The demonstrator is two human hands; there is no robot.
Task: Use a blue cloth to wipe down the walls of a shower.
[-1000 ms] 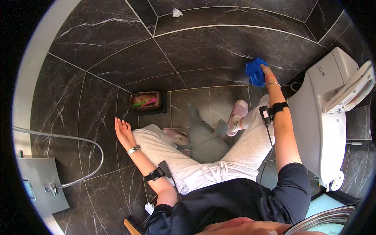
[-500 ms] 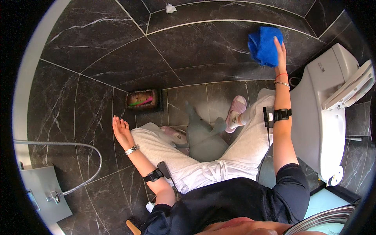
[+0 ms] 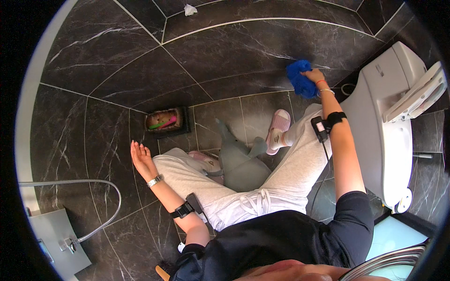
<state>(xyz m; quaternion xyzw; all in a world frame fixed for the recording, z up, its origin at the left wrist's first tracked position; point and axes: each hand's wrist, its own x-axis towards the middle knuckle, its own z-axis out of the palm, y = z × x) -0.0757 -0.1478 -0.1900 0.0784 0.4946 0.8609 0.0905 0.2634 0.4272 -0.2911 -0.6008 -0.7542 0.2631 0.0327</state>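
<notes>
My right hand (image 3: pixel 316 77) grips a blue cloth (image 3: pixel 301 80) against the lower part of the dark marbled wall (image 3: pixel 243 56). The cloth looks crumpled and hangs to the left of my fingers. On the other side, my left hand (image 3: pixel 141 156) rests beside my knee, palm turned up, with nothing in it and its fingers apart. Closest to that hand is a dark box-shaped recess or holder (image 3: pixel 167 122) on the floor, with a green and a pink item (image 3: pixel 162 123) inside.
To the right stands a white toilet (image 3: pixel 375 126) with its seat raised. At the left a shower hose (image 3: pixel 117 192) curves from a grey wall panel (image 3: pixel 58 239). A grey seat (image 3: pixel 243 171) lies between my legs. White crumpled tissue (image 3: pixel 190 10) sits on the far ledge.
My right hand has brought the blue cloth down and slightly left along the wall, bunching it more. The left hand stays by the knee, and the view has shifted slightly.
</notes>
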